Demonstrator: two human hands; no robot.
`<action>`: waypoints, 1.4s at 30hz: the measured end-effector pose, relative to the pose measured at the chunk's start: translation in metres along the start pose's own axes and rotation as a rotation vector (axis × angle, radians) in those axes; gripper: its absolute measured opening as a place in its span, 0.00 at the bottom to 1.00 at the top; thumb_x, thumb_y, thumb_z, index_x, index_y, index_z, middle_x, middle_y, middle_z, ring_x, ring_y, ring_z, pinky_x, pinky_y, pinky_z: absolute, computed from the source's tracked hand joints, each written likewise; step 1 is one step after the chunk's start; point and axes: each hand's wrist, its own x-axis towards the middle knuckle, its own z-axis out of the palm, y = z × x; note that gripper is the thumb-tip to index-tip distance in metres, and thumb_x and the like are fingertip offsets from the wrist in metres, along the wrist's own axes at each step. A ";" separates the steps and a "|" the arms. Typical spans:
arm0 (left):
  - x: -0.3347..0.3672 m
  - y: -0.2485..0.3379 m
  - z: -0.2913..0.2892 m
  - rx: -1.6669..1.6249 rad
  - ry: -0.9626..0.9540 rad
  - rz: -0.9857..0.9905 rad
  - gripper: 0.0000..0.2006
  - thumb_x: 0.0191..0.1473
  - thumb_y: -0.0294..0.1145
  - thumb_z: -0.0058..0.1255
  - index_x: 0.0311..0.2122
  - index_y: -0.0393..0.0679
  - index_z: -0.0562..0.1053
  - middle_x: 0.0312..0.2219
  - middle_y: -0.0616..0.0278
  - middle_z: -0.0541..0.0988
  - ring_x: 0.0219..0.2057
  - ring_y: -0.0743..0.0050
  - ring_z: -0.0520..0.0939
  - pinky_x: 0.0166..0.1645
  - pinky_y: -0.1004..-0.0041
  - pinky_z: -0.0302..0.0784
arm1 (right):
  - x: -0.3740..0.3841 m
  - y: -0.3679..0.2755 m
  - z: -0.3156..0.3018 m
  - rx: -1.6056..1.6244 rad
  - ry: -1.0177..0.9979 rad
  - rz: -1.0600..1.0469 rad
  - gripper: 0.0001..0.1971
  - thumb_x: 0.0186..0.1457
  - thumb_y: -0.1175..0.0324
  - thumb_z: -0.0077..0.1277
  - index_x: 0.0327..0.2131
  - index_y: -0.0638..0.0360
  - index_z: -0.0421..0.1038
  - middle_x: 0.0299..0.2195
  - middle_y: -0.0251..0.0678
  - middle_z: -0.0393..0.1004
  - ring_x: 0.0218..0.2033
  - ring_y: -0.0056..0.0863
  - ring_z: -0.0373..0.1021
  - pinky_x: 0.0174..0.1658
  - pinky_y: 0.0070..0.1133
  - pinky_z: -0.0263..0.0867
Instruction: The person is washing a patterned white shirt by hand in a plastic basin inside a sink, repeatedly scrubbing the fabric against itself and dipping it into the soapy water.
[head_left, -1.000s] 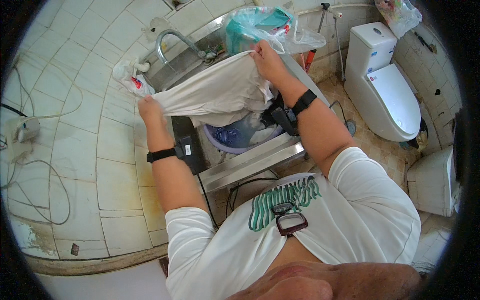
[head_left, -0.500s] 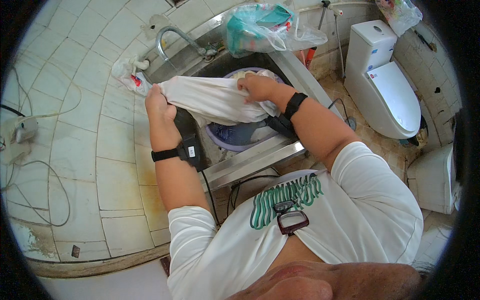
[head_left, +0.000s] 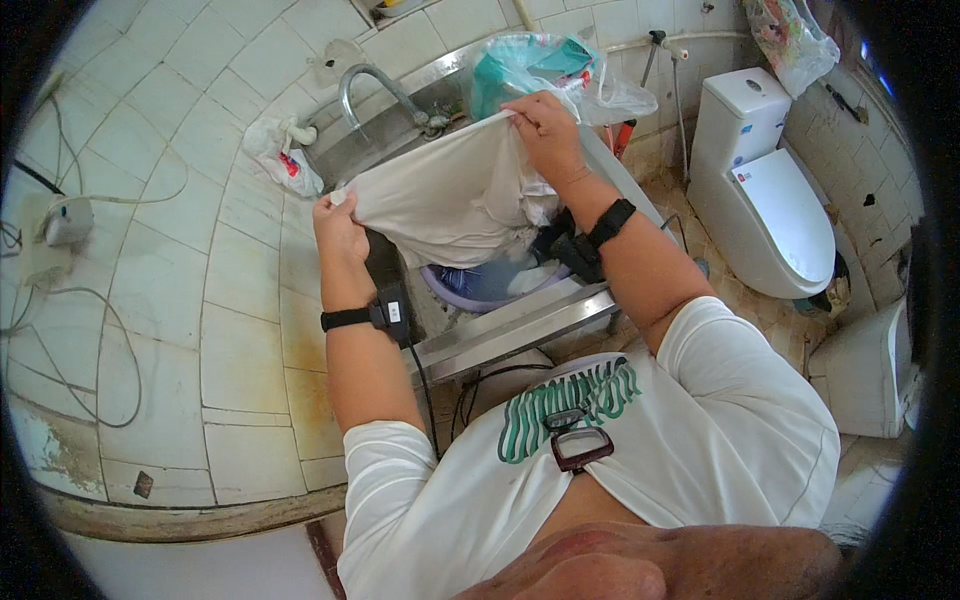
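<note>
A white cloth garment (head_left: 440, 195) is stretched between my two hands above the sink. My left hand (head_left: 341, 230) pinches its left corner, beside the sink's left wall. At the far right corner, my right hand (head_left: 547, 135) grips the upper edge, raised near the plastic bag. The garment's lower folds hang into a purple basin (head_left: 465, 302) holding water and dark cloth (head_left: 455, 280). Much of the basin is hidden behind the garment and my right wrist. What kind of garment it is, I cannot tell.
The metal sink (head_left: 470, 345) has a curved faucet (head_left: 365, 80) at its back. A clear and teal plastic bag (head_left: 530, 70) lies on the back rim; a white bag (head_left: 280, 155) hangs at the left. A toilet (head_left: 780, 200) stands to the right. Cables (head_left: 120, 350) run along the left wall.
My right hand has moved up and away with the garment's edge, spreading the cloth out taut. My left hand keeps hold of its corner. The view has shifted slightly.
</note>
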 end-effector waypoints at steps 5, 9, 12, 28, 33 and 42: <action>-0.009 0.001 0.007 0.119 0.063 0.027 0.16 0.50 0.17 0.48 0.44 0.36 0.59 0.34 0.57 0.72 0.33 0.70 0.75 0.38 0.72 0.72 | 0.046 -0.004 0.000 -0.068 -0.203 0.164 0.09 0.55 0.66 0.45 0.37 0.60 0.68 0.23 0.39 0.70 0.21 0.29 0.69 0.26 0.22 0.65; -0.021 0.029 0.044 0.172 0.073 0.249 0.15 0.51 0.19 0.48 0.43 0.37 0.59 0.33 0.58 0.72 0.32 0.73 0.74 0.36 0.75 0.70 | 0.087 -0.029 -0.009 0.185 -0.046 0.146 0.13 0.56 0.60 0.43 0.34 0.61 0.68 0.19 0.43 0.71 0.16 0.32 0.71 0.24 0.27 0.67; -0.014 0.030 0.040 0.208 0.124 0.341 0.15 0.50 0.21 0.49 0.43 0.39 0.60 0.32 0.60 0.72 0.29 0.76 0.73 0.33 0.76 0.68 | 0.103 -0.036 -0.017 0.070 -0.354 0.287 0.14 0.57 0.60 0.41 0.32 0.63 0.68 0.18 0.40 0.70 0.17 0.28 0.71 0.23 0.24 0.67; -0.023 -0.018 0.020 0.328 0.049 -0.050 0.18 0.44 0.17 0.44 0.43 0.39 0.69 0.34 0.56 0.73 0.34 0.70 0.73 0.39 0.74 0.68 | 0.027 0.039 -0.017 -0.239 -1.277 0.273 0.21 0.46 0.55 0.52 0.38 0.63 0.70 0.25 0.38 0.72 0.23 0.29 0.69 0.25 0.24 0.66; -0.043 -0.013 0.031 0.416 -0.071 -0.241 0.14 0.44 0.20 0.43 0.39 0.36 0.71 0.31 0.59 0.75 0.33 0.72 0.73 0.39 0.76 0.68 | 0.019 0.021 -0.007 -0.571 -1.495 0.401 0.23 0.41 0.55 0.56 0.37 0.64 0.72 0.31 0.44 0.75 0.26 0.42 0.71 0.31 0.31 0.67; -0.043 -0.021 0.047 1.186 -0.396 -0.340 0.16 0.40 0.20 0.51 0.40 0.39 0.73 0.31 0.60 0.76 0.31 0.71 0.75 0.35 0.72 0.70 | 0.005 0.017 0.026 -0.627 -1.294 0.084 0.16 0.37 0.69 0.54 0.35 0.59 0.74 0.34 0.47 0.74 0.34 0.45 0.70 0.36 0.33 0.66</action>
